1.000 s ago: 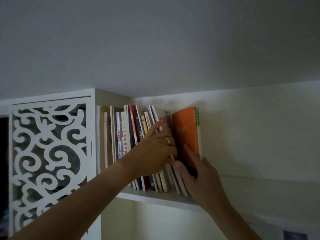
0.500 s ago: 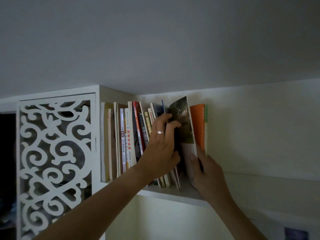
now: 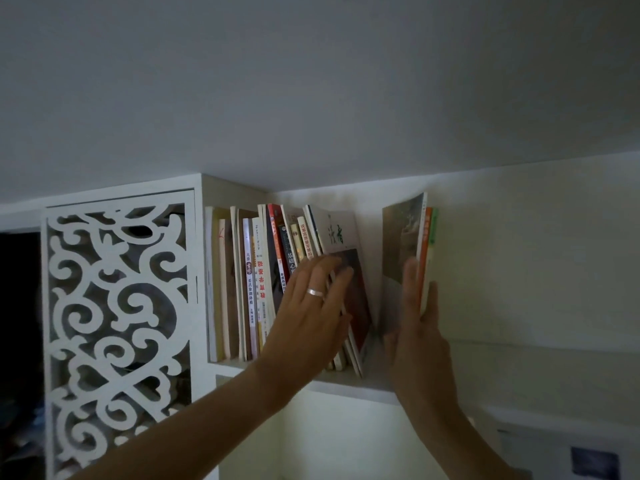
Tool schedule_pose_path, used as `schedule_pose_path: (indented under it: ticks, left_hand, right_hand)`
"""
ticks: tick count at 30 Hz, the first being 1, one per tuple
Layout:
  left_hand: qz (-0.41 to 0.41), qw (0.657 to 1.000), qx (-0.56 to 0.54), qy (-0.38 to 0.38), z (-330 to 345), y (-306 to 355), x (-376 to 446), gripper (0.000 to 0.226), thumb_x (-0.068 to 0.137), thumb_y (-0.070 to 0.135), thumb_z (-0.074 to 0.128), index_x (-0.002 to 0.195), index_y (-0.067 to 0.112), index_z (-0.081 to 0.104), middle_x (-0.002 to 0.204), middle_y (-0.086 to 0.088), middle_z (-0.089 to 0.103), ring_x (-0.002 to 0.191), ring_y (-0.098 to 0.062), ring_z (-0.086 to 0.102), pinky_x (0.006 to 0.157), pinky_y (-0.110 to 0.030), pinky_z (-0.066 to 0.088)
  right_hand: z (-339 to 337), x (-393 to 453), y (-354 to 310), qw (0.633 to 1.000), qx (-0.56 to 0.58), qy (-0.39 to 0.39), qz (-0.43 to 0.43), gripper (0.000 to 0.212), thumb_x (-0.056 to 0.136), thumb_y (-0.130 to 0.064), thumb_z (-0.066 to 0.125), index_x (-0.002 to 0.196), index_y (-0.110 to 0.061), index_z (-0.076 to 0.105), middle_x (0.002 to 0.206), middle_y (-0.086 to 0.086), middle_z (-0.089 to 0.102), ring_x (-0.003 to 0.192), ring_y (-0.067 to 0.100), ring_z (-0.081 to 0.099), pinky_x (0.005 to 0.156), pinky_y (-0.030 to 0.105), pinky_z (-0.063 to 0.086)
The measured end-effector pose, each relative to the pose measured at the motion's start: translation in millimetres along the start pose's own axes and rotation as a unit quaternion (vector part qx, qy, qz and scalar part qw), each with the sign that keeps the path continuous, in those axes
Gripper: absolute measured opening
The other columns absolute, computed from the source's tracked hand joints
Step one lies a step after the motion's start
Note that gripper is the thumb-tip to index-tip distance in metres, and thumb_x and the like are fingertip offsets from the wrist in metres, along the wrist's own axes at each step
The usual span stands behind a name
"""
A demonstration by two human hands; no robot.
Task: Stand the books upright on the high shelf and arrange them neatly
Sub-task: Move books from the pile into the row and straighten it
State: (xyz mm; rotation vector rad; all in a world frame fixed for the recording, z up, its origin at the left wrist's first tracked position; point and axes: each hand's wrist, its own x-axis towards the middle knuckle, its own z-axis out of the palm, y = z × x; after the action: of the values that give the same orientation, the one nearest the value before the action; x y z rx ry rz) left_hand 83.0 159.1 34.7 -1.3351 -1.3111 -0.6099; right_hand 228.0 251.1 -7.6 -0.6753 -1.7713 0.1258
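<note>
Landmark: the shelf (image 3: pixel 349 384), high under the ceiling.

Nearest, below the shelf edge: two bare forearms reaching up.

At the shelf front, left hand (image 3: pixel 311 313) with a ring, fingers (image 3: pixel 341 275) straight and spread flat against the cover of the leaning book (image 3: pixel 341 268). It presses, it does not grip. Right of it, right hand (image 3: pixel 420 327) stands edge-on, fingers straight along the grey book (image 3: pixel 401 258), thumb on the far side by the orange book (image 3: pixel 425 258); it props that small group upright. Whether the thumb pinches, cannot tell.

On the shelf: main row (image 3: pixel 256 282) stands left, against the fretwork panel (image 3: pixel 117 323); its right end slants left. A gap lies between the two groups.

Judgement: closing the gap is the step. Push the slanted books' tops upright with the flat left palm, then slide the right group left along the shelf, bases first, keeping it vertical. Risk: thin books slump or slip off the front.
</note>
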Motion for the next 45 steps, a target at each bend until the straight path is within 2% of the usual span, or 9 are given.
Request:
schedule_pose_path:
  ticks: [3, 9, 15, 20, 24, 27, 33, 39, 45]
  left_hand:
    - [-0.094, 0.995, -0.013, 0.004, 2, 9, -2, 0.079, 0.076, 0.039, 0.087, 0.141, 0.008, 0.053, 0.143, -0.016, 0.054, 0.135, -0.035, 0.050, 0.109, -0.057, 0.048]
    - [-0.138, 0.990, -0.038, 0.000, 10, 5, 12, 0.061, 0.090, 0.062, 0.067, 0.135, 0.021, 0.058, 0.148, -0.012, 0.047, 0.139, -0.033, 0.043, 0.115, -0.056, 0.036]
    - [-0.111, 0.992, -0.057, 0.027, 12, 4, 1, 0.043, 0.098, 0.035, 0.062, 0.138, 0.023, 0.059, 0.151, -0.010, 0.041, 0.140, -0.027, 0.036, 0.115, -0.044, 0.030]
    - [-0.203, 0.976, -0.078, 0.020, 11, 11, -7, 0.075, 0.085, 0.047, 0.070, 0.148, 0.015, 0.047, 0.146, -0.011, 0.044, 0.135, -0.029, 0.042, 0.111, -0.049, 0.043]
    - [-0.022, 0.999, 0.019, -0.038, 2, 7, 0, 0.071, 0.086, 0.040, 0.064, 0.151, 0.017, 0.050, 0.164, -0.016, 0.029, 0.156, -0.033, 0.020, 0.125, -0.051, 0.013]
    - [0.123, 0.977, 0.110, -0.135, -4, -3, -3, 0.055, 0.082, 0.030, 0.073, 0.136, 0.022, 0.065, 0.153, -0.018, 0.050, 0.153, -0.037, 0.030, 0.125, -0.060, 0.012]
    - [0.180, 0.971, 0.111, -0.113, -18, -18, 9, 0.034, 0.072, 0.019, 0.082, 0.106, 0.023, 0.077, 0.116, -0.005, 0.073, 0.121, -0.025, 0.063, 0.111, -0.044, 0.045]
    - [0.212, 0.958, 0.155, -0.118, -20, -22, 27, 0.038, 0.076, 0.016, 0.074, 0.114, 0.019, 0.075, 0.131, -0.012, 0.068, 0.131, -0.030, 0.059, 0.118, -0.048, 0.036]
    - [0.254, 0.960, 0.113, -0.044, -40, -36, 45, 0.035, 0.079, 0.011, 0.070, 0.114, 0.014, 0.069, 0.110, -0.009, 0.072, 0.107, -0.026, 0.067, 0.108, -0.042, 0.047]
  right_hand:
    - [2, -1, 3, 0.999, -0.046, -0.014, -0.013, 0.080, 0.099, -0.022, 0.059, 0.161, -0.042, 0.011, 0.166, 0.016, 0.019, 0.126, 0.030, 0.062, 0.094, 0.033, 0.055]
    - [6, 2, 5, 0.999, -0.018, -0.004, -0.035, 0.067, 0.098, -0.068, 0.037, 0.157, -0.036, 0.034, 0.153, 0.014, 0.041, 0.130, 0.030, 0.056, 0.094, 0.032, 0.053]
    - [14, 5, 14, 0.998, -0.033, -0.004, -0.044, 0.067, 0.098, -0.035, 0.061, 0.158, -0.027, 0.034, 0.125, 0.017, 0.057, 0.061, -0.004, 0.043, 0.049, 0.002, 0.031]
    - [14, 1, 12, 0.999, 0.015, -0.020, -0.028, 0.083, 0.098, -0.029, 0.059, 0.163, -0.033, 0.007, 0.144, 0.021, 0.042, 0.058, -0.006, 0.036, 0.042, 0.004, 0.029]
    - [12, 4, 10, 0.997, 0.068, -0.007, -0.041, 0.097, 0.096, -0.020, 0.062, 0.161, -0.038, -0.006, 0.152, 0.025, 0.038, 0.051, -0.005, 0.040, 0.045, 0.001, 0.038]
    - [10, 6, 11, 0.996, 0.074, -0.009, -0.057, 0.100, 0.096, -0.019, 0.062, 0.158, -0.048, -0.010, 0.162, 0.022, 0.026, 0.067, -0.005, 0.052, 0.049, 0.000, 0.039]
    - [7, 3, 7, 0.997, 0.042, 0.002, -0.058, 0.080, 0.094, -0.024, 0.054, 0.160, -0.042, 0.011, 0.146, 0.021, 0.042, 0.097, 0.028, 0.067, 0.070, 0.023, 0.055]
    - [5, 4, 7, 0.998, 0.040, -0.010, -0.037, 0.076, 0.097, -0.020, 0.059, 0.160, -0.039, 0.021, 0.136, 0.018, 0.048, 0.083, 0.008, 0.050, 0.060, 0.003, 0.034]
    - [0, 2, 8, 0.998, 0.056, -0.018, -0.037, 0.069, 0.098, -0.022, 0.060, 0.158, -0.037, 0.029, 0.138, 0.014, 0.048, 0.097, 0.021, 0.063, 0.078, 0.026, 0.056]
